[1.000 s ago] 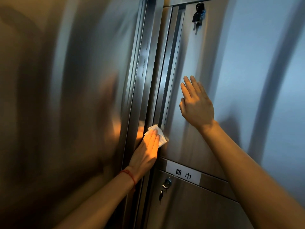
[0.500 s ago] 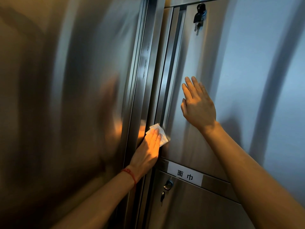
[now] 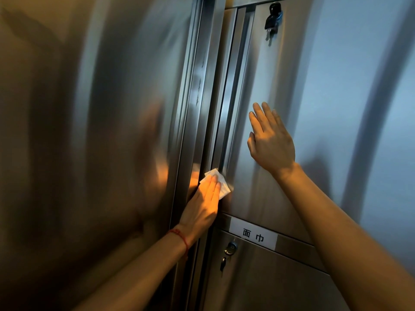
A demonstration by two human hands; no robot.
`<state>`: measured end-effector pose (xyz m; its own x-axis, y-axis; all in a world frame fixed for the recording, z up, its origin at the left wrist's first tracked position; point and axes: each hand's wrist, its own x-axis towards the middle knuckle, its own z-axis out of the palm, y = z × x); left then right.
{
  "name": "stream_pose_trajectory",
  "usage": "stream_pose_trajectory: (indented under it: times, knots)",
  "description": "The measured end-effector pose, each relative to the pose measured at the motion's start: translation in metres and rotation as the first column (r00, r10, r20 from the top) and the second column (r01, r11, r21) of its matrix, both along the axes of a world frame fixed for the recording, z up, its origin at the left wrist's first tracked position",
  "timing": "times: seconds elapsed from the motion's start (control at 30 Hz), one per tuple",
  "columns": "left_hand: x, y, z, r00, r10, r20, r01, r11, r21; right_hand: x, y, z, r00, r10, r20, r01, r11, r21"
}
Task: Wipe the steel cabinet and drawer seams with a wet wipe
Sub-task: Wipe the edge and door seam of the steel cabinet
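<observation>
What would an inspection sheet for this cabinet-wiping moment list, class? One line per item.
Surface: steel door, closed, streaky reflections.
Job's things: wipe pressed on the seam at the door's left edge.
Clutter: keys hang in the top lock; another key in the lower lock; label between the doors.
Grips: left hand flat on the wipe; right hand open, flat against the door.
Cables: nothing seen.
Surroundings: steel panel left, blurred.

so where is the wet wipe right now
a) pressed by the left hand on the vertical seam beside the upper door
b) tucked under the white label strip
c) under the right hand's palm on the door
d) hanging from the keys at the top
a: the left hand presses the white wet wipe against the vertical seam, while the right hand lies flat and bare on the upper door.
</observation>
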<state>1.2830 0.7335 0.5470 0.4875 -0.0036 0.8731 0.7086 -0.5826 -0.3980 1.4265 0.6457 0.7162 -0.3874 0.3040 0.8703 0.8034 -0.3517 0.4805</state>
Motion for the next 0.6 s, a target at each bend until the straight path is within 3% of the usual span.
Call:
stream_pose_trajectory:
  times: [0.13, 0.27, 0.6]
  knots:
    - [0.001, -0.002, 0.006, 0.998, 0.057, -0.012, -0.056, 0.996, 0.07, 0.001, 0.001, 0.0, 1.0, -0.001, 0.0, 0.001, 1.0, -0.003]
    - [-0.001, -0.003, -0.008, 1.0, 0.004, 0.0, -0.004, 0.999, -0.039, 0.0, 0.0, 0.0, 1.0, -0.009, -0.008, 0.009, 1.0, -0.011]
    - [-0.005, 0.002, -0.015, 0.999, 0.001, -0.035, -0.003, 0.998, -0.057, -0.002, -0.001, 0.0, 1.0, 0.002, -0.016, -0.002, 1.0, -0.01]
